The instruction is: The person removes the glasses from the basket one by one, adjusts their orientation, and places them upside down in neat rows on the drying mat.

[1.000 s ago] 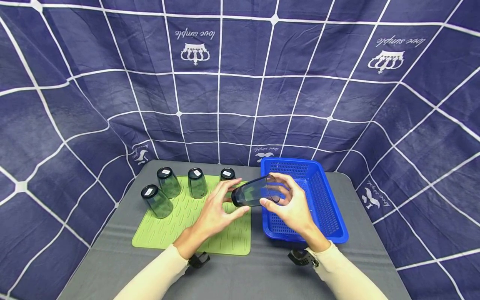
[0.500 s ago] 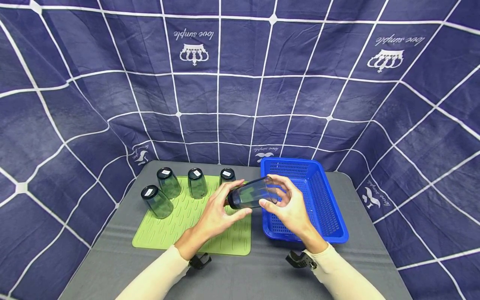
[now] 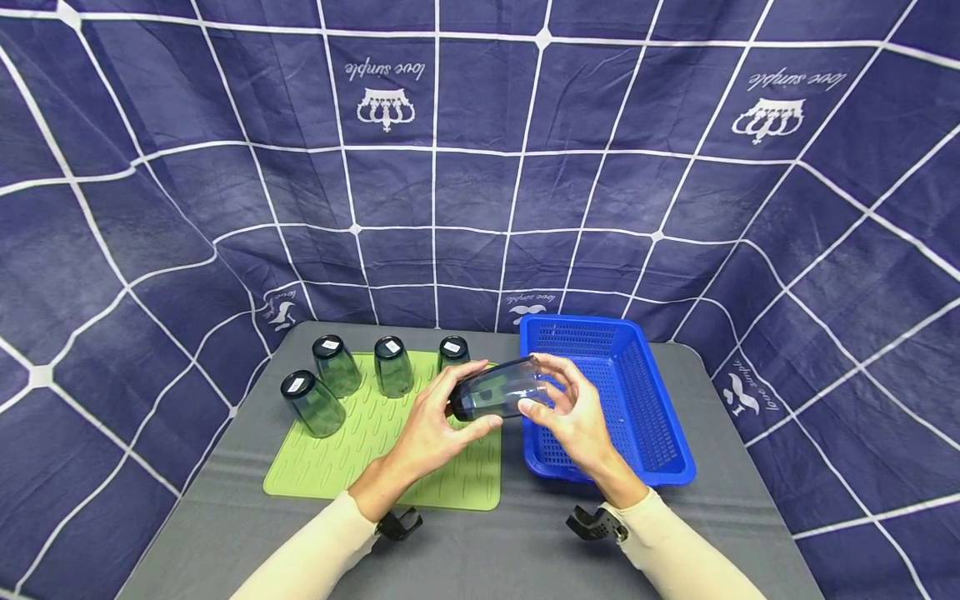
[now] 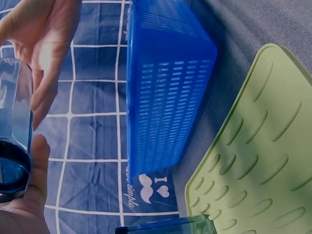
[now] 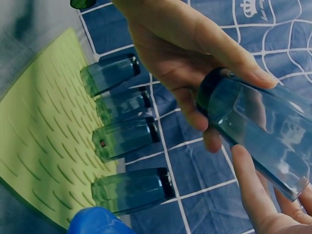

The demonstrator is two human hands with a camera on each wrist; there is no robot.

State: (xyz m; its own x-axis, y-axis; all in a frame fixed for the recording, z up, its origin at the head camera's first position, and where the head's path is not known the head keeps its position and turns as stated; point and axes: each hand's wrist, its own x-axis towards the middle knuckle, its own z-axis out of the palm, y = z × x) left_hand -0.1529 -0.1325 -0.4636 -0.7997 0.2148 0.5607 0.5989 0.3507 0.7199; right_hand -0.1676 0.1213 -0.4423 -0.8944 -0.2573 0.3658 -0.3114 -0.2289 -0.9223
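A smoky-tinted drinking glass (image 3: 498,392) is held tilted, nearly on its side, above the gap between the green mat and the blue basket. My left hand (image 3: 429,429) grips its dark base end, thumb on the near side, as the left wrist view also shows the hand (image 4: 30,197) around the base. My right hand (image 3: 576,417) holds the rim end between thumb and fingers; part of the rim is hidden by it. Several matching glasses stand upside down on the mat, among them a front-left glass (image 3: 315,407) and a back-middle glass (image 3: 393,368).
A green ridged drying mat (image 3: 360,475) lies on the grey-covered table (image 3: 480,558). Right of it stands a blue perforated plastic basket (image 3: 678,454). One upturned glass (image 3: 453,350) at the mat's back is partly behind my left hand. A blue checked cloth (image 3: 480,192) hangs behind.
The held glass has shifted slightly left and down and turned a little. My right hand has moved left with it; my left hand has barely moved. The standing glasses are unchanged.
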